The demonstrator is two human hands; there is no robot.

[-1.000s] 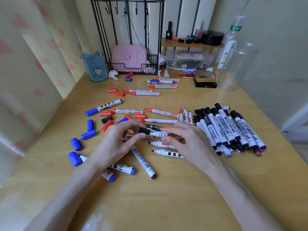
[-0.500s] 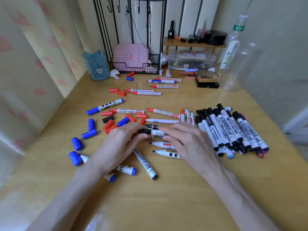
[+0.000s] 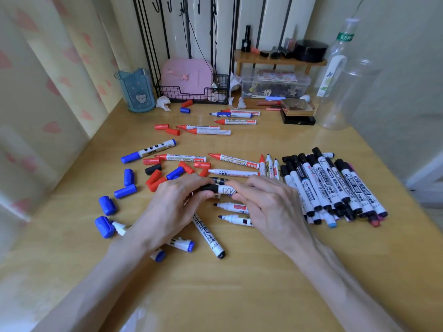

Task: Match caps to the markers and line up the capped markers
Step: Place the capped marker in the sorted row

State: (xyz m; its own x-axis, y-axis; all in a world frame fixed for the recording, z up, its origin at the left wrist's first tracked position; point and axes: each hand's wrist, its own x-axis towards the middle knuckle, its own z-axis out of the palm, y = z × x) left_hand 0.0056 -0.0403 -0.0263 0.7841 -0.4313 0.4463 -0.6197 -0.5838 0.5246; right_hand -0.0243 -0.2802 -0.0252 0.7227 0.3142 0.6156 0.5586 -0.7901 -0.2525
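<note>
My left hand (image 3: 172, 207) pinches a black cap (image 3: 209, 187) that sits on the end of a white whiteboard marker (image 3: 225, 190). My right hand (image 3: 271, 207) grips that marker's barrel, so both hands hold it just above the wooden table (image 3: 239, 283). A row of capped black markers (image 3: 330, 185) lies at the right. Uncapped red markers (image 3: 233, 160) and white markers (image 3: 233, 207) lie around my hands. Loose blue caps (image 3: 124, 190) and red caps (image 3: 155, 179) are scattered at the left.
At the back stand a blue cup (image 3: 137, 91), a wire basket (image 3: 191, 97) with a pink case, a small wooden shelf (image 3: 278, 61) over a clear box, and clear plastic bottles (image 3: 345, 80). More markers (image 3: 236, 121) lie far centre. A curtain hangs left.
The black cap has closed onto the marker's end as my hands moved together. The view has shifted slightly.
</note>
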